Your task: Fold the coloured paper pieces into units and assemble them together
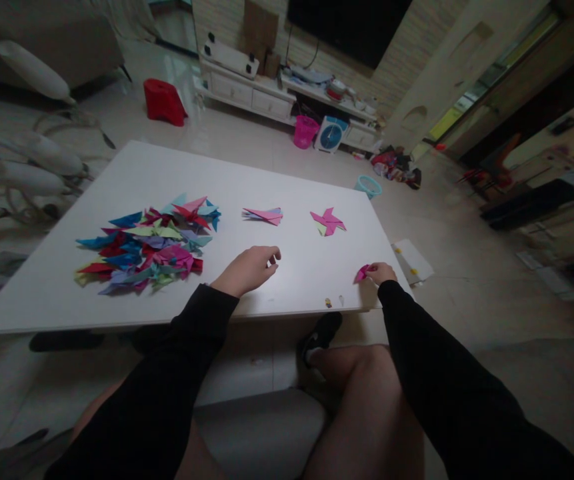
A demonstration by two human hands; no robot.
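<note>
My right hand [383, 272] is closed on a small pink folded paper piece [361, 273] by the right front part of the white table [287, 293]. My left hand [254, 265] hangs over the middle with its fingers curved and apart, holding nothing. Beyond it lies a small stack of folded paper strips [263, 215], pink and pale blue. A pink pinwheel-shaped paper star [329, 222] with pale green parts rests farther right. To the left spreads a heap of folded paper pieces [151, 250] in blue, red, green, purple and pink.
Two small stickers [329, 303] are near the table's front edge. Past the far side stand a red stool [164, 102], a pink bin [305, 131], a blue fan [331, 135] and a turquoise basket [369, 186]. A white board [413, 260] lies low on the right.
</note>
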